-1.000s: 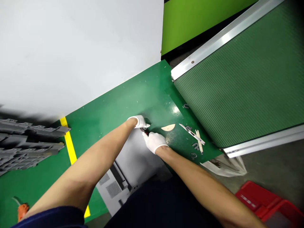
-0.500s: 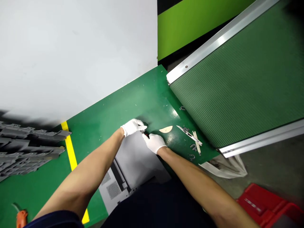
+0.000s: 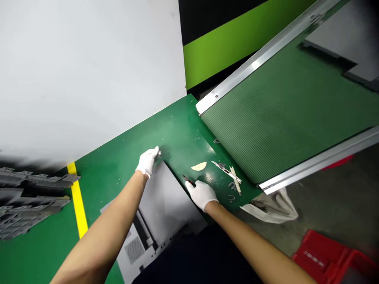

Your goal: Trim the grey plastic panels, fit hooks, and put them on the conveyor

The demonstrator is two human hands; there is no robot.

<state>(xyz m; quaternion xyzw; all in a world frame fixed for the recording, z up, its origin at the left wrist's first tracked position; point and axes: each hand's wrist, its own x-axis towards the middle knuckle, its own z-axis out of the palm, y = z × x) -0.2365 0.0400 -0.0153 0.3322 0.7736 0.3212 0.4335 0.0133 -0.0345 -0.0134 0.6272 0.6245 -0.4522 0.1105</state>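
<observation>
Pinching a small gray piece [image 3: 160, 153] in closed fingers, the left hand [image 3: 147, 161] is at the far end of the gray panel [image 3: 170, 201], which lies on the green desk [image 3: 130, 144]. Right of the panel, the right hand [image 3: 202, 195] curls around a dark-and-red tool [image 3: 189, 181]; beyond it lie a cream half-disc [image 3: 199, 166] and a knife [image 3: 227, 172].

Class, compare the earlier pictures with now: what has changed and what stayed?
The white-gloved left hand moved left, away from the white-gloved right hand, pinching a small grey piece. The right hand drew back rightward with a dark-and-red tool. A flat grey panel came into view on the green ribbed belt. The cream half-disc stayed on the green table.
</observation>
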